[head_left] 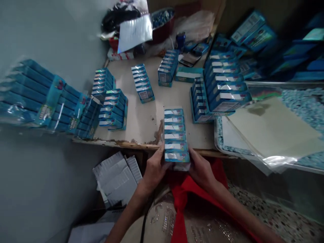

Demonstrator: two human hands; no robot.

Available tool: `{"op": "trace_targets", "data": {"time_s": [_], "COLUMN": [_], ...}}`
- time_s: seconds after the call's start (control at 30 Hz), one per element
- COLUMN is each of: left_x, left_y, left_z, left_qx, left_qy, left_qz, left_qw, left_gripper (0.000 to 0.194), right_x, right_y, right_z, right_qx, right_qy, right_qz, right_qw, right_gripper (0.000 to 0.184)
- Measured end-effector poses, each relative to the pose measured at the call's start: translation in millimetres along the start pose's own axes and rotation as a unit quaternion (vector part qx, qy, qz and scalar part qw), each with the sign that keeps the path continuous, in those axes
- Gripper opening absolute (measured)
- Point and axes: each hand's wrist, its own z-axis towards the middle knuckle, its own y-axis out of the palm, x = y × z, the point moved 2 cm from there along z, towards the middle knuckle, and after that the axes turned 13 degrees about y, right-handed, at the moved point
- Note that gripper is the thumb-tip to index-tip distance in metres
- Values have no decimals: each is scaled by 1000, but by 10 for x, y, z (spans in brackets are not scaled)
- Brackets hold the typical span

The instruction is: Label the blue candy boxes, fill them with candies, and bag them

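A row of small blue boxes (175, 136) with white strips on their tops lies between my hands, over the front edge of the worktable (141, 126). My left hand (156, 166) presses on its left side, with the fingers partly hidden behind it. On the right side my right hand (201, 166) grips the same row near its close end. Both hands are closed around the row from opposite sides. Just beyond it stand other packed rows of the same boxes, one of them a box pack (143, 83) at the middle of the table.
Stacked blue box packs (48, 98) line the left side. A taller pack (225, 82) stands at right, beside a clear tray (298, 101) of blue-white pieces with paper sheets (275, 126) on it. Flattened cardboard (117, 179) lies below the table. A red tub (163, 30) sits behind.
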Motion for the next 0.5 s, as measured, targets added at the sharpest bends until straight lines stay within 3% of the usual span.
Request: {"op": "trace_targets", "data": {"time_s": [0.13, 0.23, 0.3, 0.4, 0.5], "left_x": [-313, -634, -819, -979, -1050], "left_y": [-42, -33, 87, 325, 361], "left_z": [556, 1320, 1887, 2463, 2449], "left_qx": [-19, 0, 15, 32, 53], "left_qy": [-39, -53, -48, -37, -28], "left_qz": [-29, -34, -66, -128, -147], "left_qw": [999, 998, 997, 991, 987], "left_gripper": [71, 69, 79, 101, 127], "right_x": [-127, -330, -402, -392, -161], "right_y": [150, 138, 15, -322, -883], "right_z": [587, 1135, 1300, 1064, 557], "right_qx": [25, 45, 77, 118, 209], "right_qy": [-8, 22, 32, -29, -21], "right_qz": [-29, -88, -122, -152, -192], "right_qw": [999, 995, 989, 981, 959], "right_gripper": [76, 75, 67, 42, 27]}}
